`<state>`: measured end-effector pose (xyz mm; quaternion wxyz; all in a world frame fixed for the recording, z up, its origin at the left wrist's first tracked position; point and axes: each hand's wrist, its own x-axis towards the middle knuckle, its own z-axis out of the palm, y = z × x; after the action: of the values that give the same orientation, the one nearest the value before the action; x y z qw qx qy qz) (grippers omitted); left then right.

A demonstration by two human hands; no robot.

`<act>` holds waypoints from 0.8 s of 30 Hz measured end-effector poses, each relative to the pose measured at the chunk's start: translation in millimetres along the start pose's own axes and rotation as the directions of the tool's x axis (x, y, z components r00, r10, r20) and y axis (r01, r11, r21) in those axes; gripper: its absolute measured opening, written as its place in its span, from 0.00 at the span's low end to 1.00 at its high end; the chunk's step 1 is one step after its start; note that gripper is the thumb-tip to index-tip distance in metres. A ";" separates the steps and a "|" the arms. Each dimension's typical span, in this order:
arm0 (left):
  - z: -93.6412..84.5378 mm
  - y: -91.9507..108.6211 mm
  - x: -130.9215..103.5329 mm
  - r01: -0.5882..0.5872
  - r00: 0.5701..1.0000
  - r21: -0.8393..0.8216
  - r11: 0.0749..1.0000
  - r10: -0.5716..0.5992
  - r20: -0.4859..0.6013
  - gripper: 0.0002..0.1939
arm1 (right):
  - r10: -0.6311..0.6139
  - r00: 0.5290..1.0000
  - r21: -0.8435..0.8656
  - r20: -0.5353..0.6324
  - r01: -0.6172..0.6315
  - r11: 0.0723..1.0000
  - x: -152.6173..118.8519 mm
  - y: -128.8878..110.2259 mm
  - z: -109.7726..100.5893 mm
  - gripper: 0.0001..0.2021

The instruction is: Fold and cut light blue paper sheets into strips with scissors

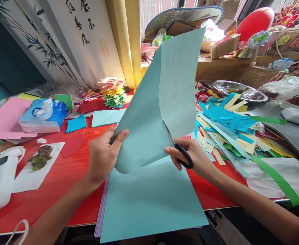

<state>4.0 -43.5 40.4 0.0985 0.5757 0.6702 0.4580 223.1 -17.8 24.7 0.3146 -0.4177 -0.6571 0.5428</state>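
My left hand (105, 149) pinches the left edge of a raised light blue-green paper sheet (141, 126), thumb in front. In my right hand (187, 153) are black-handled scissors (184, 156), their blades at a cut in the sheet's lower part. Right of the cut, a paler flap (178, 81) stands up and bends. Below both hands lies a stack of paper (152, 204), blue-green on top with lilac sheets showing at its left edge.
Paper strips (223, 126) pile up at the right beside a metal bowl (240, 91). On the red table (80, 180), a tissue pack (42, 115), a folded-paper stack (111, 92) and a white device (0, 183) stand at the left.
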 end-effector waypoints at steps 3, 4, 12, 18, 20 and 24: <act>0.4 -0.1 0.1 0.003 1.000 0.004 1.000 -0.003 -0.004 0.18 | -0.007 1.000 0.010 0.000 0.007 1.000 0.2 1.3 0.2 0.21; 0.5 -0.2 0.1 0.005 1.000 0.005 1.000 -0.005 -0.006 0.18 | -0.008 1.000 0.016 0.000 0.008 1.000 0.2 1.5 0.2 0.21; -1.7 -0.5 0.2 0.029 1.000 -0.024 0.999 -0.028 0.006 0.20 | 0.018 1.000 0.038 0.012 -0.018 0.999 0.8 2.1 -0.2 0.22; -2.5 2.4 -0.7 0.058 0.997 -0.068 0.996 -0.055 0.046 0.19 | 0.049 0.999 0.049 0.010 -0.050 0.998 -0.3 -2.7 -0.9 0.23; -2.0 3.0 -1.5 0.075 0.994 -0.099 0.992 -0.066 0.084 0.17 | 0.057 0.998 0.049 -0.001 -0.057 0.997 -0.7 -4.6 -1.1 0.23; -1.0 3.6 -3.3 0.076 0.992 -0.107 0.991 -0.064 0.105 0.17 | 0.066 0.998 0.085 -0.008 -0.065 0.994 -0.4 -5.0 -1.1 0.22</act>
<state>6.9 -47.1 42.3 0.1803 0.5680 0.6577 0.4608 223.2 -18.0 29.9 0.3176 -0.4285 -0.6178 0.5778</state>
